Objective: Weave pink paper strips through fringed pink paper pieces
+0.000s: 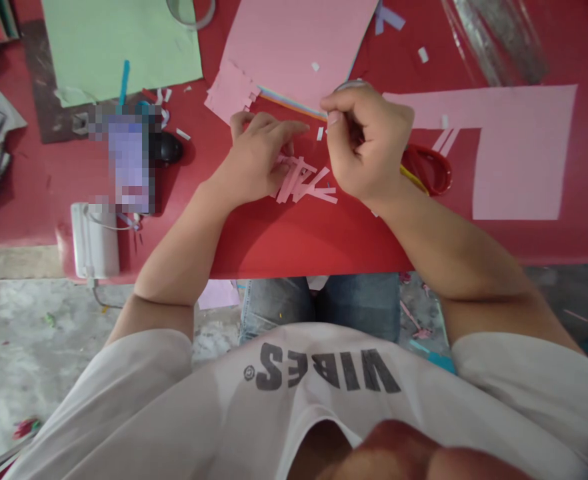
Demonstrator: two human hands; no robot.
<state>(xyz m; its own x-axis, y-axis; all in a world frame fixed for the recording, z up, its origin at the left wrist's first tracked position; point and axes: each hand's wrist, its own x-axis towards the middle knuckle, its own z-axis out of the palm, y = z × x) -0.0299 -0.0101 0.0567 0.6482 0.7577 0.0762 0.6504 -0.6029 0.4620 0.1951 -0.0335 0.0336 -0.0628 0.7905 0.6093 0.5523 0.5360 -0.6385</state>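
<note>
My left hand (259,157) rests flat on the red tabletop (294,237), its fingers spread and touching several cut pink paper strips (304,181). My right hand (367,143) is curled, with thumb and forefinger pinched together just above the strips; whatever lies between them is hidden. Close to those fingertips is a small white paper scrap (320,133). A pink paper sheet (299,47) with a notched edge lies beyond both hands. Red-handled scissors (428,170) lie partly under my right wrist.
A large cut pink sheet (524,153) lies to the right, and a green sheet (119,47) at the far left. A pixelated object (129,160), black computer mouse (170,148) and white plastic box (94,240) stand left. The table's front edge drops to a concrete floor.
</note>
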